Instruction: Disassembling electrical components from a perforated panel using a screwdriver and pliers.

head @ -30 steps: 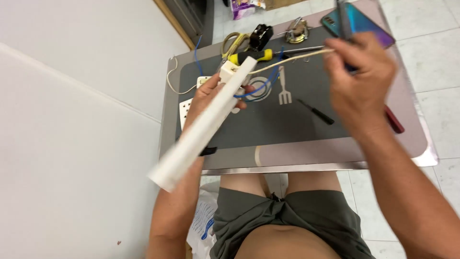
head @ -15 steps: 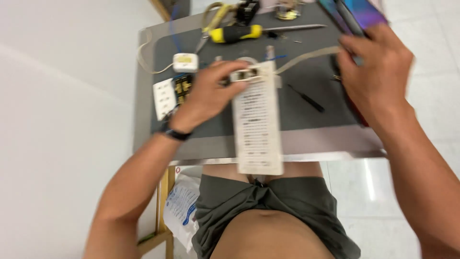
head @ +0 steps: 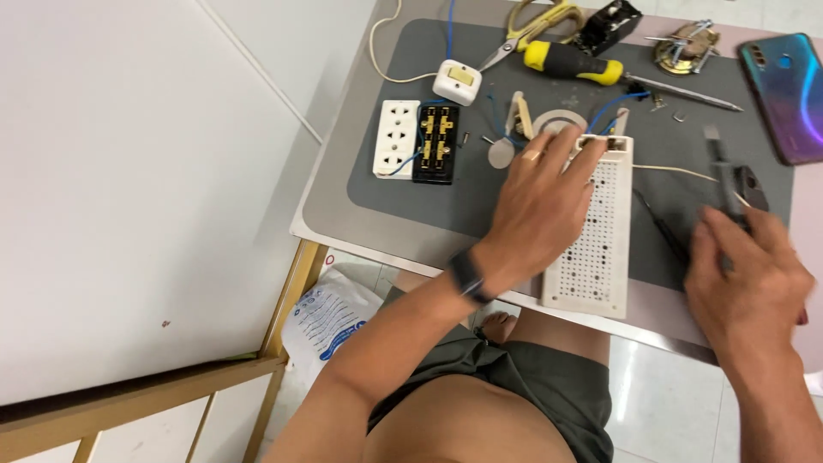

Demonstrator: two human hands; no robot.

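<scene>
Two hands work: your left hand (head: 536,206) lies flat against the perforated white housing (head: 596,231), lengthwise toward you, while your right hand (head: 746,274) clasps a dark tool (head: 720,171).

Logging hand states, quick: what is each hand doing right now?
Left hand: open, fingers spread on the white perforated cover.
Right hand: closed on a dark tool.

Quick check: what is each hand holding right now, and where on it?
The left hand lies on the upper left edge of the white perforated panel, which rests on the mat. The right hand has its grip around the lower end of a dark slim tool.
</scene>
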